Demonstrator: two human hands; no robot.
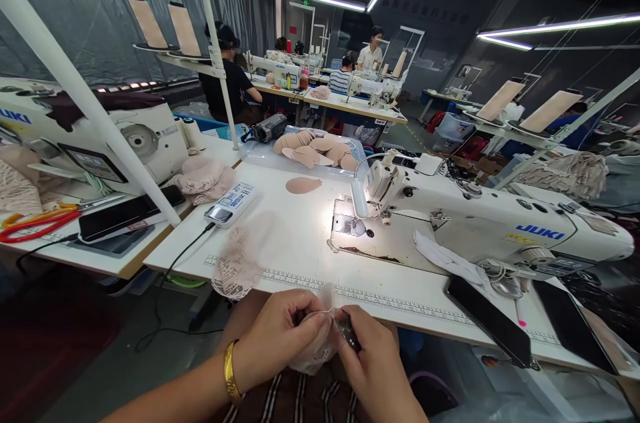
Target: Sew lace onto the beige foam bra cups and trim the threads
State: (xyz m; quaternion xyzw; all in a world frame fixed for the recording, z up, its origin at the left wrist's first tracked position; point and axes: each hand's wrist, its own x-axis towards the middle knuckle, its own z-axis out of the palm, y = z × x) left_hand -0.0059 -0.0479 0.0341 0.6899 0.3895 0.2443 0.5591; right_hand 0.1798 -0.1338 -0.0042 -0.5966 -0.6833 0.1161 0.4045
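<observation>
Low in the head view, my left hand [277, 336] is closed on a small piece of pale pink lace fabric [315, 348], with a gold bangle on the wrist. My right hand [373, 356] pinches a small dark metal tool [346, 328] against the same fabric. Both hands sit in front of the near edge of the white sewing table [300, 243]. A white Juki sewing machine [480, 223] stands on the table beyond them, its lamp lighting the needle plate [350, 226]. A heap of pink lace [240, 256] lies at the table's left.
Beige bra cups [315, 150] are piled at the table's far side, one cup [303, 185] lying alone. Two black phones [487, 320] lie at the right, a control box [231, 204] at the left. Another Juki machine [125, 136], scissors [45, 218] and seated workers [227, 76] lie beyond.
</observation>
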